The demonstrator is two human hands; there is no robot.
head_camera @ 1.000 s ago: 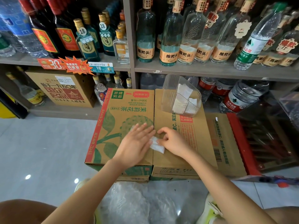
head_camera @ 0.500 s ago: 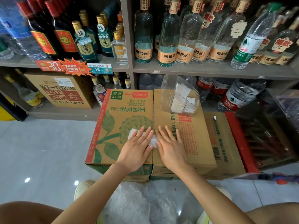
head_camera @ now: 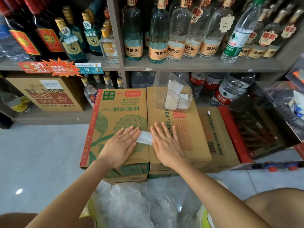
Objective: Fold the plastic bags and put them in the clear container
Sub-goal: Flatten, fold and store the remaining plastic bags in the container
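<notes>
While flat left hand [head_camera: 120,145] and right hand [head_camera: 166,145] pin the white plastic bag [head_camera: 145,137] atop the green-printed cardboard box [head_camera: 118,112], smooth outward. Crease firmly.

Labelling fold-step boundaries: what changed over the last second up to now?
The right hand let go of its pinch on the folded plastic bag and went flat, fingers straight. Then both hands slid apart, the left hand leftward, the right rightward, uncovering the bag's middle; each presses one end onto the cardboard boxes. Unchanged: the clear container with folded bags, the loose bag pile on the floor.
</notes>
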